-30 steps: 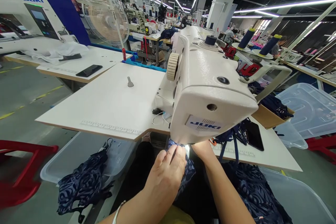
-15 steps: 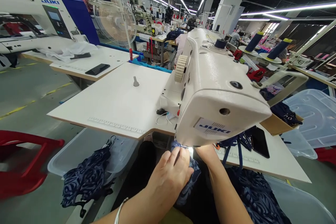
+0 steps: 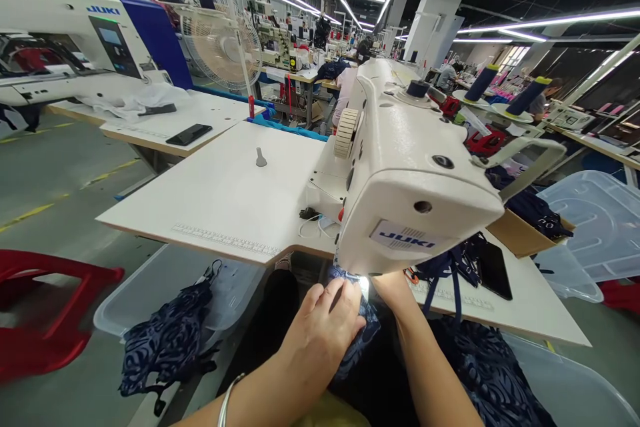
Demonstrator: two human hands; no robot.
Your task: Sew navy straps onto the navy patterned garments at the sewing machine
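Below the head of the white sewing machine (image 3: 425, 207), a piece of navy patterned fabric (image 3: 364, 330) hangs from the needle area towards my lap. My left hand (image 3: 327, 320) grips this fabric from above, its fingers bent and close together at the lit sewing spot. On the far side of the light, my right hand (image 3: 391, 288) reaches in under the machine head. The head hides its fingers, so what they hold does not show. The needle and presser foot are also out of sight.
Patterned garments lie in a clear bin (image 3: 150, 280) at left and in another bin (image 3: 565, 373) at right. On the right side of the table are dark straps (image 3: 455, 273), a black phone (image 3: 493, 270) and a cardboard box (image 3: 520, 233). A red stool (image 3: 55, 313) stands at left.
The view has shifted slightly, moving the machine head a little left in the picture. Both hands stay at the fabric under the head, with hardly any visible movement.
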